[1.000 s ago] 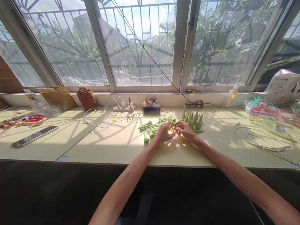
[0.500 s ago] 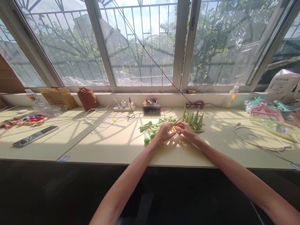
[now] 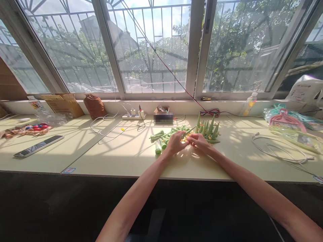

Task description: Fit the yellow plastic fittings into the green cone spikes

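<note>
My left hand (image 3: 176, 144) is closed around a slim green pointed piece (image 3: 188, 131), its tip jutting up and to the right between my hands. My right hand (image 3: 200, 142) pinches close to the left fingertips; what lies between its fingers is too small to make out. Small yellow-orange bits (image 3: 185, 138) show behind the fingers, partly hidden. Left of my hands lies a pile of green cylindrical pieces (image 3: 158, 147), some with pale ends. Several green pointed cones (image 3: 211, 127) with small tan bits at their bases stand upright just beyond my right hand.
A phone (image 3: 39, 146) lies on the left of the pale table (image 3: 113, 161). Behind are a brown pouch (image 3: 94, 106), a power strip (image 3: 133, 116) and a small box (image 3: 163, 110). To the right lie a coiled white cable (image 3: 275, 148) and a pink dustpan (image 3: 287, 120).
My right hand has shifted slightly left, its fingers closer to the left hand's. The green pointed piece stays in my left hand, and the pile and cones stay in place.
</note>
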### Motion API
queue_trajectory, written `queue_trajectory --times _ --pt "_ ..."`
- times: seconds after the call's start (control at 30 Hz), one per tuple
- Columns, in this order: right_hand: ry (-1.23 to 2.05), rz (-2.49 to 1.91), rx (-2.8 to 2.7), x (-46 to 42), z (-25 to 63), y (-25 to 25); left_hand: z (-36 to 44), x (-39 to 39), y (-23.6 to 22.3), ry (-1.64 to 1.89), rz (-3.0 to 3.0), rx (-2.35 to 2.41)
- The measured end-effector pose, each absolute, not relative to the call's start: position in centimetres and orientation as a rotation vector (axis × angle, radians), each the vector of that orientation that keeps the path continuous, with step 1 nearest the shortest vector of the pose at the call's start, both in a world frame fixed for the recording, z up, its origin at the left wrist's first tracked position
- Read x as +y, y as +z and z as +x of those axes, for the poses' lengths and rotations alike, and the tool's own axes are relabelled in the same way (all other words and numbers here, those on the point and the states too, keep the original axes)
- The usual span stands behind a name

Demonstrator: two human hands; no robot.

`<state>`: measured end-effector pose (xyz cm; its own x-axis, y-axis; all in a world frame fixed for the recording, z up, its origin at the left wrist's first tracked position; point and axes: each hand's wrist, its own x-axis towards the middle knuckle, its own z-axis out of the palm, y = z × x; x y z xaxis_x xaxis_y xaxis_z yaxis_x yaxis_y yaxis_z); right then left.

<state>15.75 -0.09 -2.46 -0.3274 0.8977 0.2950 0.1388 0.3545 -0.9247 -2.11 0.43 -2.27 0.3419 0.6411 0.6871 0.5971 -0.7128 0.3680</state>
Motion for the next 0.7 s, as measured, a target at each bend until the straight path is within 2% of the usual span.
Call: queue_trajectory --times 0.23,0.57,0.7 --pt "1.005 -0.934 -1.752 -0.55 15.57 -1.92 -2.12 0.38 -2.27 1.311 2.547 1.178" --pt "0.622 -0.969 -1.836 -0.63 15.37 -1.97 -1.97 0.27 -2.34 1.256 2.607 1.194" --pt "0.621 -0.958 -1.824 -0.50 15.36 -2.35 -1.93 0.23 -2.37 1.260 2.622 1.188"
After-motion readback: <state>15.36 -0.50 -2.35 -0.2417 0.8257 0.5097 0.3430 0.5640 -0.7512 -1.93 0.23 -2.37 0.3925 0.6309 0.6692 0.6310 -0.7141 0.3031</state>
